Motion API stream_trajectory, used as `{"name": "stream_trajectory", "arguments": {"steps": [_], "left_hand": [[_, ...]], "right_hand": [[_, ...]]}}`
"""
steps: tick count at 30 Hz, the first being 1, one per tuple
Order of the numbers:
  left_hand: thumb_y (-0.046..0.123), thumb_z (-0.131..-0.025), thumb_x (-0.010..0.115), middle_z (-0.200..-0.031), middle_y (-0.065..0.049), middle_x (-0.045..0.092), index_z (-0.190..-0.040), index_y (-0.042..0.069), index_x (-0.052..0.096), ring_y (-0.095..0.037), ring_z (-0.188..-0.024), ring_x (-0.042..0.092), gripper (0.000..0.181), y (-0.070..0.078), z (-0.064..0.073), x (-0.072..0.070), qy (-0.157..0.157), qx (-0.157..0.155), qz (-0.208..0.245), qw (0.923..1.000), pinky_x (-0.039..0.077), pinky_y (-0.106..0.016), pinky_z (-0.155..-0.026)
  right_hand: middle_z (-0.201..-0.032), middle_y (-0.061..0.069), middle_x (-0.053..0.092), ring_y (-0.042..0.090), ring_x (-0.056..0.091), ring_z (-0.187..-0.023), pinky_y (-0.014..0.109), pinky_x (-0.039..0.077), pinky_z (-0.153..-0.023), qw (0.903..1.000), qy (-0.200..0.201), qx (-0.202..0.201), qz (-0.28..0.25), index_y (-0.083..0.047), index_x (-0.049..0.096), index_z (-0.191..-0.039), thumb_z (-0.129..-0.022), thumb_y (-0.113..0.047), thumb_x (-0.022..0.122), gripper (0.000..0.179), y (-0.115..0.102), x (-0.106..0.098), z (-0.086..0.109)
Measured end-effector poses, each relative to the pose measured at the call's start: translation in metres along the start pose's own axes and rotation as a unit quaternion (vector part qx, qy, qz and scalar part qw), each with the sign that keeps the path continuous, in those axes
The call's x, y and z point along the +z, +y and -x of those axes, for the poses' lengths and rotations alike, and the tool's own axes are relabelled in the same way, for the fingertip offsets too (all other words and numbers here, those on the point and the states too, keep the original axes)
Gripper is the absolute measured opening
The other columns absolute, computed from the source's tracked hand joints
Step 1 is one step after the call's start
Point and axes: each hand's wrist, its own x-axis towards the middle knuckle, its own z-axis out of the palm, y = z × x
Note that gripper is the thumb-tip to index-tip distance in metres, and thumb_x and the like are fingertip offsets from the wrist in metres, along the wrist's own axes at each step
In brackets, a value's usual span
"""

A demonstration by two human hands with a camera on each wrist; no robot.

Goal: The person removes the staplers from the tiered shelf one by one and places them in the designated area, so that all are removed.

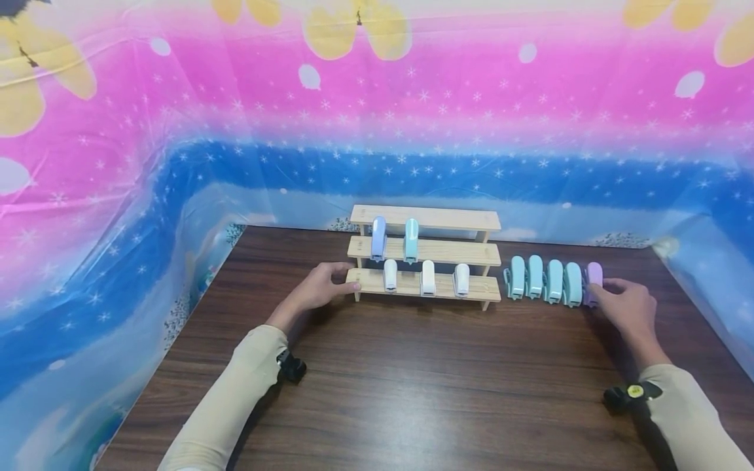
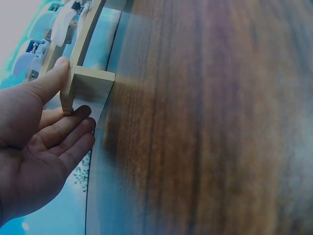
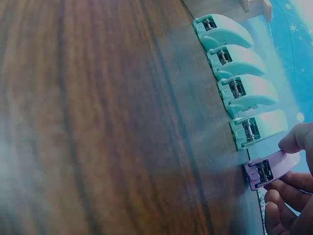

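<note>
My right hand (image 1: 631,309) pinches a purple single-hole punch (image 3: 282,163) between thumb and fingers, at the right end of a row. Beside it several mint-green hole punches (image 1: 552,281) stand close together on the table. My left hand (image 1: 318,286) holds the left end of a three-tier wooden rack (image 1: 480,286), thumb on the lowest shelf plank and fingers around its end. White hole punches (image 1: 428,278) sit spaced along that lowest shelf. On the middle shelf are a blue-violet hole punch (image 1: 379,239) and a mint-green hole punch (image 1: 411,240).
The rack's top shelf (image 1: 427,216) shows bare wood. Behind and left of the dark wooden table (image 1: 383,392) hangs a pink and blue patterned cloth (image 1: 265,170). The green punches stand just right of the rack.
</note>
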Motion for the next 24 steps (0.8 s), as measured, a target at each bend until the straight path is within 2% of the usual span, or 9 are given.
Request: {"name": "stream_trajectory", "arguments": {"steps": [13,18,24], "left_hand": [[0.033,-0.098,0.071,-0.149,-0.022,0.053,-0.146,0.000,0.053,-0.036,-0.142,0.044,0.062,0.001,0.001,0.001,-0.001,-0.001,0.001,1.0000,0.038,-0.054,-0.115],[0.034,-0.098,0.071,-0.149,-0.022,0.052,-0.147,0.000,0.052,-0.036,-0.143,0.044,0.062,0.001,0.001,0.000,-0.001,0.000,0.000,1.0000,0.038,-0.054,-0.115],[0.033,-0.098,0.072,-0.149,-0.022,0.052,-0.147,0.000,0.053,-0.036,-0.143,0.044,0.062,0.001,0.000,-0.001,0.000,-0.003,0.000,1.0000,0.037,-0.053,-0.116]], "right_hand": [[-0.145,0.037,0.048,0.055,0.041,-0.132,0.070,0.034,-0.106,0.9999,-0.001,-0.011,-0.007,0.004,0.046,-0.149,-0.098,-0.057,0.054,0.081,0.004,-0.004,-0.002],[-0.146,0.034,0.049,0.056,0.038,-0.136,0.071,0.030,-0.108,0.9989,0.027,-0.036,-0.015,0.001,0.049,-0.149,-0.097,-0.061,0.055,0.081,-0.008,-0.013,-0.001],[-0.144,0.032,0.052,0.056,0.038,-0.135,0.068,0.030,-0.108,0.9964,0.040,-0.075,-0.004,-0.002,0.054,-0.146,-0.097,-0.062,0.056,0.078,-0.027,-0.022,0.001]]}}
